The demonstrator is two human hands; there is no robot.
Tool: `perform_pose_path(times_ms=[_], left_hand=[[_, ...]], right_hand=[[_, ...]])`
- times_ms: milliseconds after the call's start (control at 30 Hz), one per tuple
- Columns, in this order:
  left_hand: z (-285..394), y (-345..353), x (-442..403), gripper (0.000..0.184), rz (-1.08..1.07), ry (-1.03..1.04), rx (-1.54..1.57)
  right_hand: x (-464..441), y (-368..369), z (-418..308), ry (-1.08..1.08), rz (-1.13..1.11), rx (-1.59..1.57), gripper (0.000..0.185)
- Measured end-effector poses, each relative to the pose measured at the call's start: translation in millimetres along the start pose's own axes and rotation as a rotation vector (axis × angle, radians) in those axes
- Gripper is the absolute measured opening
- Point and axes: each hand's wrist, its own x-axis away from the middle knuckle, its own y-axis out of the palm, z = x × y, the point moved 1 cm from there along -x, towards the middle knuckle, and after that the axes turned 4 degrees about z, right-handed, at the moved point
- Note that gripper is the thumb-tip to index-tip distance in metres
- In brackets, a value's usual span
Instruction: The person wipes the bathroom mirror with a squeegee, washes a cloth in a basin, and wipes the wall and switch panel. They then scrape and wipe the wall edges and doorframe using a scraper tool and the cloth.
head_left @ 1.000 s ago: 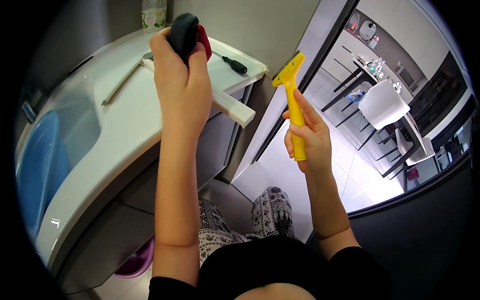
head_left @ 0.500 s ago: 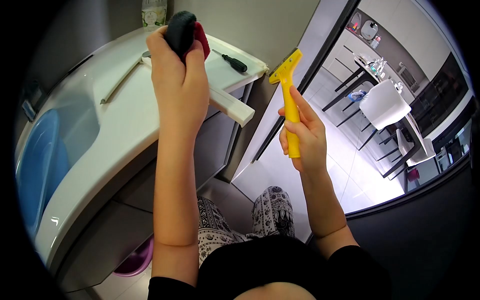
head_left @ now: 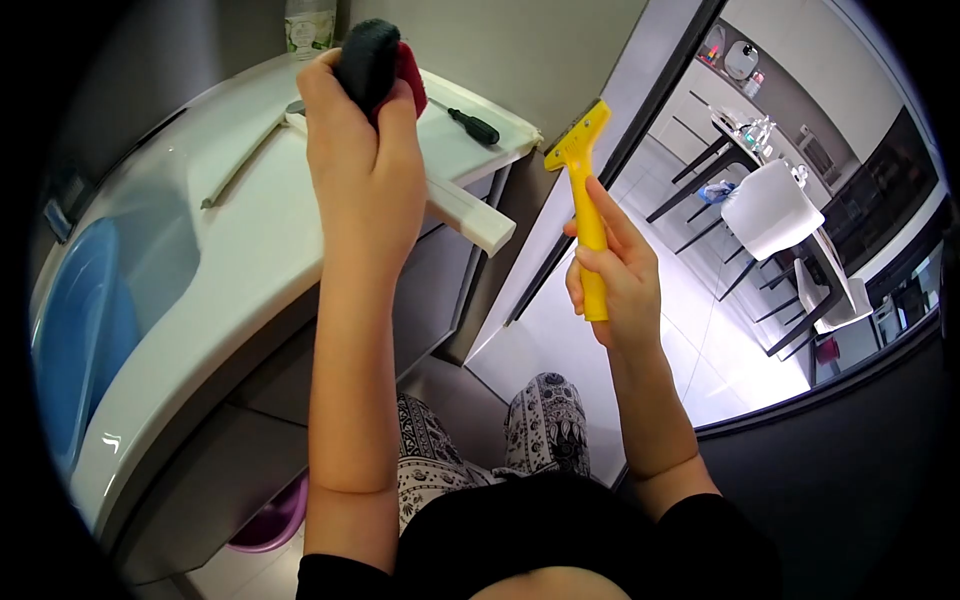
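Observation:
My left hand (head_left: 360, 170) is closed around a folded cloth (head_left: 368, 68), dark on one side and red on the other, raised above the white counter. In my right hand (head_left: 622, 265) is a yellow scraper (head_left: 590, 225), gripped by its handle with the blade end up, off to the right of the counter. Under my left hand lies a white squeegee (head_left: 472, 216); its handle sticks out past the counter edge, and my hand and wrist hide part of it. A screwdriver (head_left: 474, 127) with a dark handle rests near the counter's back right corner.
A blue basin (head_left: 75, 340) stands in the sink (head_left: 165, 235) at left. A bottle (head_left: 310, 28) is at the back wall. Below the counter (head_left: 262, 225) is a purple tub (head_left: 275, 525). Through the doorway at right are a white chair (head_left: 770, 205) and a table.
Both hands have shifted slightly to the right in view, the left with the cloth and the right with the scraper. Both grips stay the same.

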Motion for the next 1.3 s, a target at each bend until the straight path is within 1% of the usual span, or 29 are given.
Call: perform_pose_path(times_ms=[133,200,233,300,333,400,533,600,633,700,767,833,900,933,1000,1167,1200,1267,1300], left_hand=[[4,-1,-1,0.030,-0.003,-0.028,0.009],[1,1,0,0.030,-0.004,0.039,0.001],[1,1,1,0.030,-0.007,0.038,0.003],[3,0,0,0.029,-0.014,-0.047,0.021],[3,1,0,0.029,-0.013,-0.047,0.020],[2,1,0,0.029,-0.013,0.019,0.017],[-1,2,1,0.030,-0.010,0.049,0.001],[5,1,1,0.030,-0.019,-0.052,0.031],[4,1,1,0.030,-0.015,-0.051,0.029],[0,1,1,0.030,-0.017,0.030,0.023],[-1,1,0,0.030,-0.013,0.030,0.000],[2,2,0,0.030,-0.016,0.026,-0.014],[8,0,0,0.029,-0.033,-0.064,0.043],[5,1,0,0.029,-0.031,-0.062,0.043],[0,2,0,0.029,-0.010,0.075,-0.023],[2,2,0,0.028,-0.012,0.013,0.008],[2,1,0,0.029,-0.015,0.001,0.011],[0,2,0,0.029,-0.010,0.025,0.003],[0,3,0,0.029,-0.011,0.046,-0.002]], right_hand=[[2,-3,-5,0.004,-0.001,0.027,0.063],[0,-1,-4,0.005,-0.006,0.016,0.063],[-1,-1,-3,0.005,-0.006,0.006,0.063],[-3,1,-2,0.008,0.004,0.001,0.063],[-4,2,-2,0.011,0.004,-0.006,0.063],[-2,0,-4,0.015,0.006,0.015,0.063],[-6,3,-2,0.008,0.004,0.003,0.063],[-5,2,-3,0.013,0.009,0.007,0.063],[-5,2,-3,0.018,0.010,0.010,0.063],[-3,0,-6,0.011,-0.001,0.022,0.063],[-4,0,-5,0.006,-0.001,0.039,0.063],[-5,2,-5,0.008,0.009,0.005,0.063],[-3,1,-8,0.011,0.010,0.023,0.063],[-2,0,-9,0.014,0.006,0.037,0.063],[-2,-2,-8,0.007,0.001,0.051,0.063],[-5,2,-7,0.021,0.010,0.043,0.064],[-5,1,-9,0.020,0.003,0.088,0.064],[-4,-1,-13,0.015,-0.010,0.132,0.065],[-1,-2,-17,-0.044,-0.019,0.147,0.065]])
